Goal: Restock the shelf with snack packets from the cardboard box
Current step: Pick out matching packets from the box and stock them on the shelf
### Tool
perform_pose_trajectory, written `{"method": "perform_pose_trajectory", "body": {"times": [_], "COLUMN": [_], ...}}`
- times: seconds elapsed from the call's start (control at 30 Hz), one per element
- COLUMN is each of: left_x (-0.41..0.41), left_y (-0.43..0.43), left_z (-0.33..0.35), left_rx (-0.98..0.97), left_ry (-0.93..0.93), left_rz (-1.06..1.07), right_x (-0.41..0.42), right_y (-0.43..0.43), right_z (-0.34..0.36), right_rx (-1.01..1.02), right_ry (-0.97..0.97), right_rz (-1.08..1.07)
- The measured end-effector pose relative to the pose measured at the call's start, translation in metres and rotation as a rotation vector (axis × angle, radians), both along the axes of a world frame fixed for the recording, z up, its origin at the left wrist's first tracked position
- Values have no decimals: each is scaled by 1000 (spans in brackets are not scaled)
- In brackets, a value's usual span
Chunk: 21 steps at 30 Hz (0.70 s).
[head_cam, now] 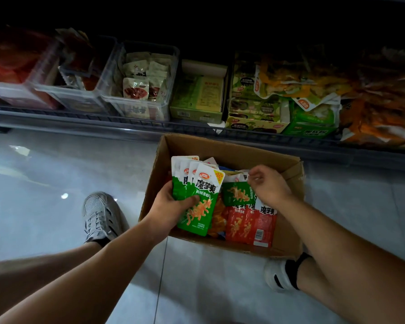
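Pale tiled floor [45, 171]; one cardboard box [232, 148] sits on it, just below the shelf [126, 120]. Over the box, left hand [173, 206] grips a fan of at least four green packets [201, 190], thumb across the front. Right hand [269, 185], fingertips together, pinches the top of one more green packet [236, 194] inside the box. About three red packets [250, 223] lie beside it.

Orange packets [381, 108] cut off at rt edge; shelf [80, 116] back too dark.
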<state>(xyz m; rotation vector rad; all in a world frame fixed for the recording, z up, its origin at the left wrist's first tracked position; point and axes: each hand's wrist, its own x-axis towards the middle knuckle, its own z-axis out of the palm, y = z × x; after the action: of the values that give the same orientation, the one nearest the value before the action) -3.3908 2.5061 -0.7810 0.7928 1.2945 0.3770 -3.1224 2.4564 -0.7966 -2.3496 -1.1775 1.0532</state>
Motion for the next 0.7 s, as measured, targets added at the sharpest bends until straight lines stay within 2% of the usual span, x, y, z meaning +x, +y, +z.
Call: {"method": "perform_pose_trajectory", "body": {"times": [0.2,0.37,0.5,0.63,0.7], "left_x": [-2,-3,-3,-2,-2], "left_y": [1,1,2,2,2], "left_z": [-2,-3,-4,-5,-6], "left_rx": [2,-4,-1,-4,-10], "left_ry": [-9,-13,-6,0,4], "left_rz": [-20,-43,-26,-5,17], "right_x": [0,2,8,11,12], "right_y": [-14,-21,-21,-17,-10], "right_z": [-32,-40,-39,-25,-14], "right_rx": [-186,-187,-158,7,94], "right_ry": [-326,-460,-414,-387,-249], "right_rz": [297,292,250,202,122]}}
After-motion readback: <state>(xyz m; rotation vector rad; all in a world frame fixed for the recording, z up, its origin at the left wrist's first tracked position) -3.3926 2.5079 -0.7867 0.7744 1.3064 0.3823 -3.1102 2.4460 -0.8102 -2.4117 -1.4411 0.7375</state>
